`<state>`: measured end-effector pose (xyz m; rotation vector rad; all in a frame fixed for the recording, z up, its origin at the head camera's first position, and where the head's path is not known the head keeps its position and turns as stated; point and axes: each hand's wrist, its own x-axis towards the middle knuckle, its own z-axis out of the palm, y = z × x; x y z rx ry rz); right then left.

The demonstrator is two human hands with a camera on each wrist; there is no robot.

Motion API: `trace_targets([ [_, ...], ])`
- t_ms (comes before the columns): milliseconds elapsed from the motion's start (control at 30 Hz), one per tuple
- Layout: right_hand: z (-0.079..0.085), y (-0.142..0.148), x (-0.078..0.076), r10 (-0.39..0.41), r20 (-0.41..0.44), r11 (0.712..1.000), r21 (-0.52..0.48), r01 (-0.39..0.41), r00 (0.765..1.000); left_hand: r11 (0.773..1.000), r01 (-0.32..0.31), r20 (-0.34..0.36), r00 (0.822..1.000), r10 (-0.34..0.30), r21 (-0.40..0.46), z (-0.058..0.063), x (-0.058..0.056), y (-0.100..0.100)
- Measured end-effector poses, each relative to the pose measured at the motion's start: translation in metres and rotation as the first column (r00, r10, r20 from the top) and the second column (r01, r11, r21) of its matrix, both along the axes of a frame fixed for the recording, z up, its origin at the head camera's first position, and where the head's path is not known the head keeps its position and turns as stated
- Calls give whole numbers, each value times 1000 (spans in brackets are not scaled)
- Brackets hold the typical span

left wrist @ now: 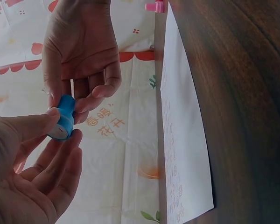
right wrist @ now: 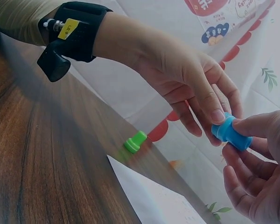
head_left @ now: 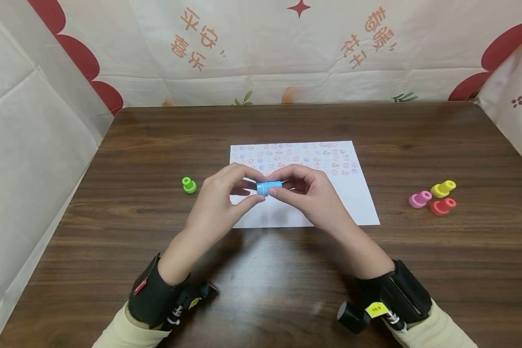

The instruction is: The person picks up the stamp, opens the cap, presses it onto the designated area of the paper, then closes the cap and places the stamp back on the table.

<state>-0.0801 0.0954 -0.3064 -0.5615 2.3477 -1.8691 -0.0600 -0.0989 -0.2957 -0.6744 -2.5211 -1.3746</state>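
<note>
A small blue toy stamp (head_left: 268, 187) is held sideways above the paper between both hands. My left hand (head_left: 219, 195) pinches its wider end between thumb and fingers. The narrower end is pinched by my right hand (head_left: 315, 193). In the left wrist view, a pale round end face (left wrist: 60, 132) with a small dark mark shows on the stamp. Beneath the hands lies a white sheet of paper (head_left: 335, 203), its far part covered in rows of red and purple prints. In the right wrist view, fingertips of both hands meet around the blue stamp (right wrist: 232, 132).
On the brown wooden table (head_left: 287, 285), a green stamp (head_left: 189, 185) stands left of the paper. To the right are grouped a pink stamp (head_left: 419, 199), a yellow stamp (head_left: 443, 188) and a red stamp (head_left: 442, 207). A printed cloth (head_left: 269, 48) hangs behind the table.
</note>
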Motion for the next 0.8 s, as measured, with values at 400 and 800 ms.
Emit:
trace_targets([
  [400, 9, 9, -4, 26, 55, 1000, 4, -26, 998, 999, -51, 5, 999, 51, 0, 7, -4, -10],
  [800, 26, 30, -16, 10, 72, 995, -103, -2, 997, 982, -176, -27, 984, 178, 72, 22, -15, -40],
])
